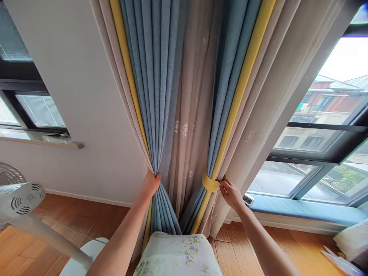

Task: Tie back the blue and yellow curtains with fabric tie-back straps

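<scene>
Had the left curtain (152, 96) bunched in the left grip (151, 183), fingers closed around the cloth: blue pleats, drawn narrow there, spreading above and below, with yellow and beige along the outer edge. Had the end of the yellow tieback (210, 183) nipped between thumb and fingers of the right grip (230, 193). Saw it wrapped, just left of that grip, around the right curtain (227, 96), similarly coloured. Noticed the patterned sheer (186, 126) hanging between both grips. Found the floral cushion (178, 253) below and between them, blocking part of the hems. Saw the fan (28, 195) well left, the digital device (248, 199) near right, the window (310, 142) farther right.
</scene>
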Demonstrator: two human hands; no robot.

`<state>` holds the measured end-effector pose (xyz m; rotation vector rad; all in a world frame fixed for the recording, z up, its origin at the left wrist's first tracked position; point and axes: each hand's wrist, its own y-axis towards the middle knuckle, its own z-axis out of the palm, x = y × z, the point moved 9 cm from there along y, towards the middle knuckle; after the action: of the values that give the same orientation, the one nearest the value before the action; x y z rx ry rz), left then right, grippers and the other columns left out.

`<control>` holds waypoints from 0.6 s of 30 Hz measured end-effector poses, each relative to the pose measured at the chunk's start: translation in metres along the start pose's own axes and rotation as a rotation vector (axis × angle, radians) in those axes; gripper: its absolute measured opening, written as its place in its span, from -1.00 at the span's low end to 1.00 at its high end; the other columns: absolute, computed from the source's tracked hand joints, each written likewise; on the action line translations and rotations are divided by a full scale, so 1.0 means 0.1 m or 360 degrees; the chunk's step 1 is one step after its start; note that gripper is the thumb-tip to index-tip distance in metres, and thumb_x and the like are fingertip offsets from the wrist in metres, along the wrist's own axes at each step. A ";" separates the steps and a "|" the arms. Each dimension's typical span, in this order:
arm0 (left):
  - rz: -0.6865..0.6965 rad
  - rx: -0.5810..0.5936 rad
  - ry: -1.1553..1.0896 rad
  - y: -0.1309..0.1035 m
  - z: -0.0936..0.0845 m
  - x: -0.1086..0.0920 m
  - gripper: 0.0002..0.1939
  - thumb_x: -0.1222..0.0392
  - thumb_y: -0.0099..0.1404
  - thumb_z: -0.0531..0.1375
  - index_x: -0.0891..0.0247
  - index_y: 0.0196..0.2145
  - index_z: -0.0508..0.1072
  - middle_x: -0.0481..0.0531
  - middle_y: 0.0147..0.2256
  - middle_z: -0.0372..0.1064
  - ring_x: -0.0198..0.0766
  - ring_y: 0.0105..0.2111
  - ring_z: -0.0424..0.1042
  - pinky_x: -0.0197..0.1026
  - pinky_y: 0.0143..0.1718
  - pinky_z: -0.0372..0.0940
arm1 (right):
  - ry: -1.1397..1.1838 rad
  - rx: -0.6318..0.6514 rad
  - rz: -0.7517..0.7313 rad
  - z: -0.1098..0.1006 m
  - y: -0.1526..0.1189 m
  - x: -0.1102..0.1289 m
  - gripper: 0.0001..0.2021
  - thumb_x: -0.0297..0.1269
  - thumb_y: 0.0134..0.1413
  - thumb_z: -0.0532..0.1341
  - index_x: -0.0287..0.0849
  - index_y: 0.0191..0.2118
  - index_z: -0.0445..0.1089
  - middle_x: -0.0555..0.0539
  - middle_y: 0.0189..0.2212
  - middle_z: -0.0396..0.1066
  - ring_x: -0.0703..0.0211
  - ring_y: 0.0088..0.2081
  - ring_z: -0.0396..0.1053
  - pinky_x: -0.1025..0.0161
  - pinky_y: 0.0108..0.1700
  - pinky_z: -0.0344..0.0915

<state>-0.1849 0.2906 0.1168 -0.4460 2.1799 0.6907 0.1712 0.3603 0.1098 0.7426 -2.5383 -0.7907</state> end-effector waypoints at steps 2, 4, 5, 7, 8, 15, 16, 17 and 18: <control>0.0047 0.0001 -0.0002 0.00 0.01 -0.02 -0.69 0.27 0.12 0.00 0.35 -0.16 0.30 0.19 -0.20 0.37 -0.10 -0.14 0.35 -0.22 -0.22 0.24 | -0.0021 -0.0009 -0.0053 -0.03 0.01 0.05 -0.74 -0.22 0.08 -0.08 -0.15 -0.37 0.31 -0.07 -0.48 0.28 0.19 -0.44 0.29 0.29 -0.43 0.20; 0.0079 0.0004 -0.0002 0.00 0.02 -0.02 -0.69 0.26 0.13 -0.01 0.35 -0.15 0.30 0.19 -0.18 0.36 -0.10 -0.13 0.35 -0.21 -0.21 0.24 | -0.0021 -0.0044 -0.0070 -0.07 0.01 0.06 -0.74 -0.22 0.08 -0.08 -0.14 -0.36 0.32 -0.06 -0.49 0.31 0.18 -0.44 0.30 0.29 -0.42 0.20; 0.0075 0.0005 0.0001 0.00 0.03 -0.01 -0.69 0.25 0.13 -0.01 0.35 -0.15 0.30 0.19 -0.18 0.37 -0.10 -0.14 0.35 -0.20 -0.22 0.25 | -0.0014 -0.0062 -0.0072 -0.08 0.01 0.07 -0.74 -0.22 0.08 -0.08 -0.14 -0.36 0.33 -0.06 -0.49 0.32 0.17 -0.42 0.31 0.29 -0.40 0.21; 0.0067 0.0006 0.0008 0.01 0.04 0.01 -0.69 0.25 0.13 -0.01 0.35 -0.15 0.30 0.20 -0.19 0.37 -0.09 -0.15 0.36 -0.19 -0.21 0.25 | 0.0005 -0.0094 -0.0070 -0.10 0.00 0.07 -0.73 -0.22 0.07 -0.08 -0.13 -0.36 0.34 -0.06 -0.47 0.37 0.16 -0.40 0.33 0.27 -0.36 0.22; 0.0071 -0.0001 0.0007 0.01 0.04 0.01 -0.68 0.25 0.13 0.00 0.36 -0.14 0.30 0.20 -0.18 0.37 -0.09 -0.15 0.36 -0.18 -0.20 0.25 | 0.0021 -0.0106 -0.0058 -0.10 -0.01 0.06 -0.73 -0.21 0.07 -0.08 -0.13 -0.37 0.34 -0.06 -0.46 0.38 0.16 -0.39 0.33 0.26 -0.35 0.22; 0.0158 -0.0152 -0.0008 -0.05 -0.01 -0.03 -0.57 0.24 0.14 -0.01 0.36 -0.01 0.19 0.22 -0.12 0.32 -0.07 -0.10 0.33 -0.13 -0.14 0.26 | 0.0024 -0.0491 0.0747 -0.22 -0.33 -0.37 -0.61 0.08 -0.09 0.02 -0.17 -0.31 0.21 -0.06 -0.52 0.36 0.12 -0.54 0.32 0.26 -0.53 0.16; 0.0180 -0.0204 -0.0001 -0.07 -0.01 -0.02 -0.51 0.23 0.15 0.00 0.39 0.05 0.12 0.25 -0.08 0.29 -0.06 -0.10 0.33 -0.12 -0.15 0.26 | 0.0052 -0.0483 0.0780 -0.20 -0.36 -0.36 -0.62 0.09 -0.10 0.02 -0.16 -0.34 0.19 -0.05 -0.53 0.36 0.13 -0.55 0.32 0.26 -0.54 0.16; 0.0226 -0.0259 0.0009 -0.11 -0.01 -0.03 -0.44 0.22 0.16 0.00 0.43 0.11 0.00 0.30 -0.03 0.23 -0.05 -0.09 0.32 -0.10 -0.16 0.27 | 0.0101 -0.0447 0.0756 -0.16 -0.36 -0.31 -0.64 0.08 -0.09 0.02 -0.15 -0.37 0.18 -0.04 -0.54 0.35 0.15 -0.55 0.31 0.27 -0.53 0.16; 0.0295 -0.0311 0.0027 -0.15 0.00 -0.04 -0.36 0.21 0.16 0.00 0.46 0.15 -0.12 0.34 0.02 0.15 -0.04 -0.07 0.30 -0.09 -0.16 0.27 | 0.0154 -0.0403 0.0696 -0.12 -0.35 -0.23 -0.67 0.06 -0.07 0.01 -0.14 -0.39 0.17 -0.02 -0.55 0.34 0.17 -0.56 0.31 0.29 -0.52 0.17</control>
<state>-0.1747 0.2795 0.1150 -0.3533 2.1972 1.0108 0.2085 0.3442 0.0936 0.1310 -2.3284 -0.8710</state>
